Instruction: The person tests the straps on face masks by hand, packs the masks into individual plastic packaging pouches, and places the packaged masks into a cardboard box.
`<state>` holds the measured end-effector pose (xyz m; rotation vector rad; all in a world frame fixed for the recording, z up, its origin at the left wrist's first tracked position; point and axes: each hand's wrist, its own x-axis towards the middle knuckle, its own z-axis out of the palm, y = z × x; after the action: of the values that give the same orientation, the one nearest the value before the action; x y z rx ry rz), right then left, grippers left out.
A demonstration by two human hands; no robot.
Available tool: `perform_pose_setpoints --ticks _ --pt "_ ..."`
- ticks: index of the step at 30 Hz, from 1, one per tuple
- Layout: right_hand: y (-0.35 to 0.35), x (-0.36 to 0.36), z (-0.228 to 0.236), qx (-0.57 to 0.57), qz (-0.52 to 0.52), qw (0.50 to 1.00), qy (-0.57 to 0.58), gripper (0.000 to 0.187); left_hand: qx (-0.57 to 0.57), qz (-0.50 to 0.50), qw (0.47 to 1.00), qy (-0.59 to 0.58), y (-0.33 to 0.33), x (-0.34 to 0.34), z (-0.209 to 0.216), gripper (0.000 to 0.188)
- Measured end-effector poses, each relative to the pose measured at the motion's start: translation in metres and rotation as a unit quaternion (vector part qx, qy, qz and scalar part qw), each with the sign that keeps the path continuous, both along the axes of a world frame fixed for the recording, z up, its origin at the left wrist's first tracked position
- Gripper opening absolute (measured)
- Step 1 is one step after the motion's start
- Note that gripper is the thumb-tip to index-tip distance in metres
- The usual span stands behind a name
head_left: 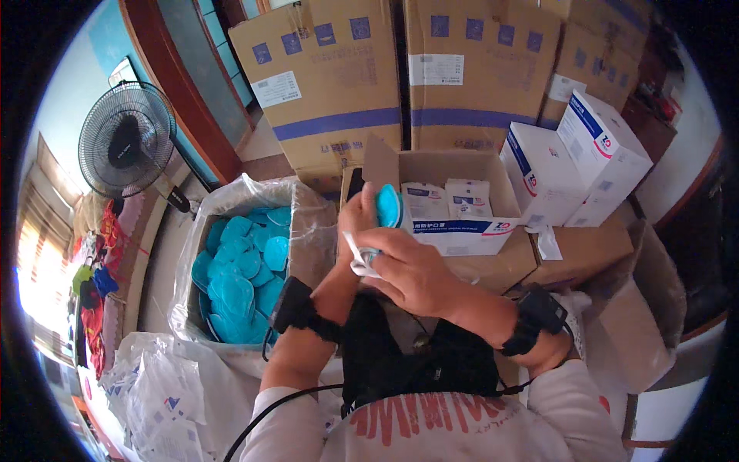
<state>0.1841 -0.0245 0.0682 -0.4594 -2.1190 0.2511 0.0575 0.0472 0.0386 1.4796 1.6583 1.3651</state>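
Note:
My left hand (355, 225) is closed round a teal cup-shaped face mask (389, 206), holding it upright in front of the open white carton (466, 240). Across it comes my right hand (419, 271), its fingers bent over the mask's lower part. A white strip (359, 254), perhaps a strap or thin wrapper, loops out between the two hands. Whether there is one mask or a small stack, I cannot tell. Inside the carton stand white packets (468, 199). To the left, a plastic-lined box (187, 262) holds many loose teal masks (237, 269).
Tall brown cartons (331, 88) stand along the back. Two closed white boxes (604, 150) sit at the right on a brown carton (585, 258). Clear plastic bags (173, 400) lie at the lower left, and a standing fan (127, 138) is behind at the left.

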Motion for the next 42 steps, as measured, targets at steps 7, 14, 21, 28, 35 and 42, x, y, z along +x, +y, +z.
perform_pose_setpoints --ticks 7,14,21,28,35,42 --pt "-0.004 -0.033 -0.014 -0.536 0.041 0.804 0.254 0.031 0.045 0.124 0.977 0.168 0.018 -0.018 -0.025 0.042" --pt "-0.056 0.002 -0.027 -0.595 0.280 0.745 0.110 0.018 0.025 0.302 0.940 -0.155 0.029 -0.140 -0.034 0.046" --pt "0.026 -0.009 -0.070 -0.312 -0.114 0.933 0.141 0.030 -0.069 -0.027 0.849 -0.523 -0.018 -0.086 -0.015 0.049" --pt "0.054 -0.022 -0.051 -0.267 -0.079 0.958 -0.075 0.034 -0.088 0.024 0.945 -0.315 -0.011 -0.080 -0.047 0.048" --pt "-0.001 -0.045 -0.038 -0.743 0.140 0.652 0.050 0.036 -0.054 0.166 0.981 -0.082 0.026 -0.112 -0.132 0.038" --pt "-0.017 0.071 -0.037 -0.682 0.010 0.725 0.094 0.029 0.104 0.441 0.890 0.061 0.036 -0.285 -0.131 0.044"
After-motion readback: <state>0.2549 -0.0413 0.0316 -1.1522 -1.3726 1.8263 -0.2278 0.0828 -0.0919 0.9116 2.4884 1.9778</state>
